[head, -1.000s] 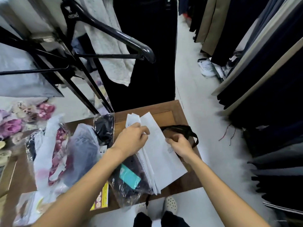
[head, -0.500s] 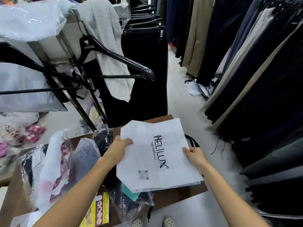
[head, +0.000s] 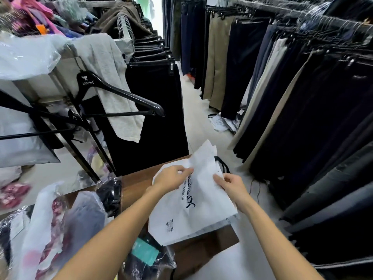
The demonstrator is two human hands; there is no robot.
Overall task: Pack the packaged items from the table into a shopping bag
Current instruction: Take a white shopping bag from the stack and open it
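Observation:
A white shopping bag [head: 187,219] with black lettering and a QR code is lifted over the right part of the wooden table [head: 201,249]. My left hand [head: 171,177] pinches its upper edge at the left. My right hand [head: 232,186] grips the upper edge at the right, and the top is crumpled between them. Several plastic-wrapped clothing packages lie on the table: a black one with a teal label [head: 145,257] under the bag, a small black one [head: 110,194], a grey-blue one [head: 84,219] and a red-patterned one [head: 52,229].
A black strap [head: 223,165] lies at the table's far right corner. A black hanger [head: 121,96] juts from the rack on the left beside a grey garment [head: 113,83]. Dark and beige trousers [head: 282,98] hang on the right along a narrow aisle.
Both hands moved closer together onto the bag's top edge, which now bunches up; the bag has tilted more upright. The view has lifted to show more of the aisle.

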